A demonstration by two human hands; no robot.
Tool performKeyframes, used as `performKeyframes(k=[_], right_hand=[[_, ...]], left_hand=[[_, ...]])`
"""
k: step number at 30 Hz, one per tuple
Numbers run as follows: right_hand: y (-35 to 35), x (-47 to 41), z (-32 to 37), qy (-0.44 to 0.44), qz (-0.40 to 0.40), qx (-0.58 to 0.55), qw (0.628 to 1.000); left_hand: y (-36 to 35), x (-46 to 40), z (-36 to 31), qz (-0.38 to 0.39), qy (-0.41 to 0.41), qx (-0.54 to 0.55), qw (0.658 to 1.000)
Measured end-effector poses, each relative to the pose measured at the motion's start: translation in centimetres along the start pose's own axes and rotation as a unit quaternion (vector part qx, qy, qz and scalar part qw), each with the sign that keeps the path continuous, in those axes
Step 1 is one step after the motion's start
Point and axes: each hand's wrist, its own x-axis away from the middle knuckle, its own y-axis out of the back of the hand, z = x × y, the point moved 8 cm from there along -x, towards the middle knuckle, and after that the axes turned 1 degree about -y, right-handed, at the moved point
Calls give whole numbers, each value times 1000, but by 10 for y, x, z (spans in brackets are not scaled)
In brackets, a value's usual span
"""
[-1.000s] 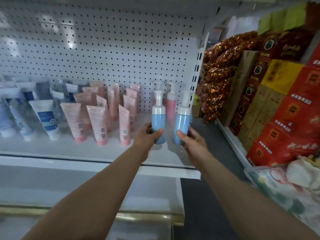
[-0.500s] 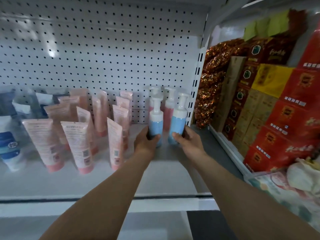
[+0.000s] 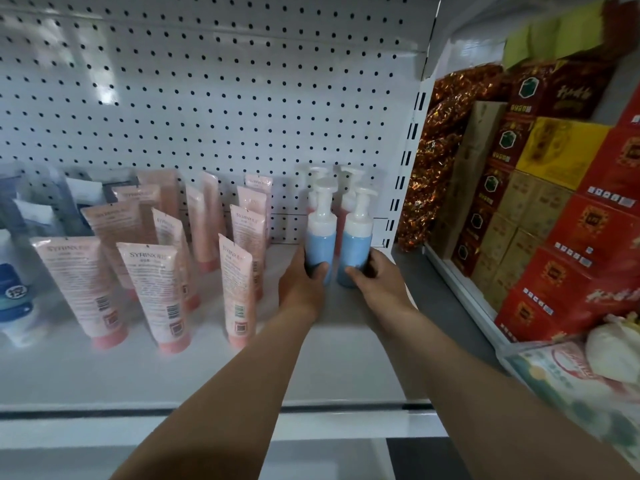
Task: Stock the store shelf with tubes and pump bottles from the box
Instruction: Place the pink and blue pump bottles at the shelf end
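Both arms reach far forward over the white shelf [image 3: 104, 372]. The left hand [image 3: 300, 285] wraps its fingers and thumb around the bottom of one blue pump bottle [image 3: 320, 244]. The right hand [image 3: 376, 282] holds the bottom of a second blue pump bottle [image 3: 356, 245] the same way. The two bottles stand up straight, side by side, very close together, with their white pump tops above the hands. Their bases look to be at the shelf, but the fingers hide the very bottom. Right behind the held bottles stand pink pump bottles [image 3: 342, 206], mostly hidden, close to the pegboard wall [image 3: 207, 98]. Just left of the left hand stand rows of pink tubes [image 3: 154, 285], caps down; the nearest pink tube [image 3: 238, 289] is close beside the left wrist. Further left are blue and white tubes [image 3: 14, 289]. Off to the right of the right hand, past the shelf post, are red boxes [image 3: 571, 271] and shiny gold bags [image 3: 433, 150].
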Motion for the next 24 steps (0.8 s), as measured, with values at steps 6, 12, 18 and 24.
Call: performKeyframes(k=[6, 12, 18, 24], right_hand=[[2, 10, -2, -13, -16, -46, 999], [17, 23, -3, -91, -62, -99, 989], [36, 67, 8, -168, -48, -177, 969], [59, 67, 45, -161, -13, -206, 965]], left_hand=[[-1, 10, -5, 13, 1, 29, 999], [-1, 32, -12, -5, 49, 91, 995], [5, 81, -20, -35, 95, 97, 990], [31, 75, -88, -73, 53, 122, 988]])
